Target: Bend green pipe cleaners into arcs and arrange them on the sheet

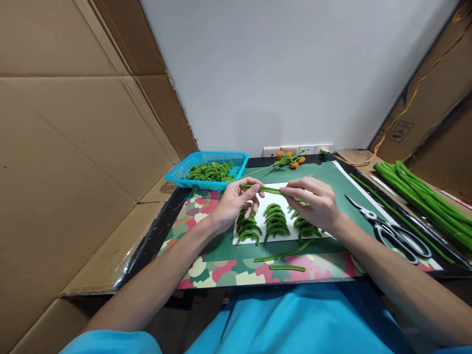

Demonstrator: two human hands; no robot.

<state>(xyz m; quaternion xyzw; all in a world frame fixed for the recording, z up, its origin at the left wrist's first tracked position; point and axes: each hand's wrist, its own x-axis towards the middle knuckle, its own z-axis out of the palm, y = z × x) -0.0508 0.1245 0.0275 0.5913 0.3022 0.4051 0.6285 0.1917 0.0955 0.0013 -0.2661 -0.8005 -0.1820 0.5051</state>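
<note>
A green fuzzy strip (271, 189) is held almost level above the far part of the white paper (294, 236). One end is pinched between the thumb and fingers of the left hand (236, 200); farther along, it is gripped by the closed fingertips of the right hand (315, 200).

For good handling, a light pinch seems called for, so that the fuzz is not flattened, and any bend is probably best made evenly, without a sharp kink. The hands would be better held clear of the curved pieces (276, 221) below, since the stacks could easily be brushed out of line.

Whether one strand or two laid together are held cannot be made out, and both ends are covered by fingers. The left and right stacks are partly hidden by the hands. Nearer the body, a short strip (287, 268) is seen whole. Farther out, scissors (369, 215) are laid on the right; the pieces in the blue basket (206, 186) are too tangled to be counted, and the bundle of green stems (427, 201) is cut off at the picture's edge.
</note>
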